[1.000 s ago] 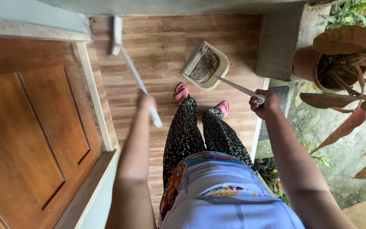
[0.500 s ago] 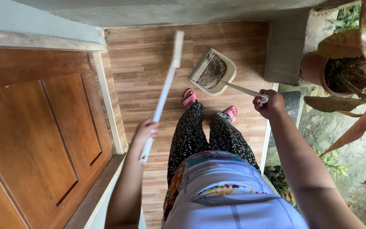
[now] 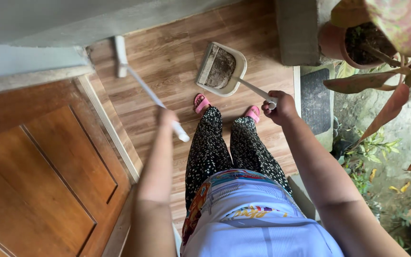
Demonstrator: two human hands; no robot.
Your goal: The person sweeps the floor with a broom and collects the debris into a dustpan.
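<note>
the left hand [image 3: 167,116] is closed around the white broom [image 3: 141,88] handle, its head at the upper left of the frame by the door frame. the right hand [image 3: 280,107] grips the handle of the dirt-filled dustpan [image 3: 220,69], which rests on the wooden floor [image 3: 177,52] at upper centre, above the pink sandals [image 3: 201,102].

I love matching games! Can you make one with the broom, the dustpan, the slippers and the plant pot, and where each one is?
Things:
1. broom
2. dustpan
3. pink slippers
4. plant pot

Places:
A. on the person's feet
B. top right, beside the concrete post
C. held by the right hand
D. held by the left hand

Pairs: 1-D, 2-C, 3-A, 4-B
</note>
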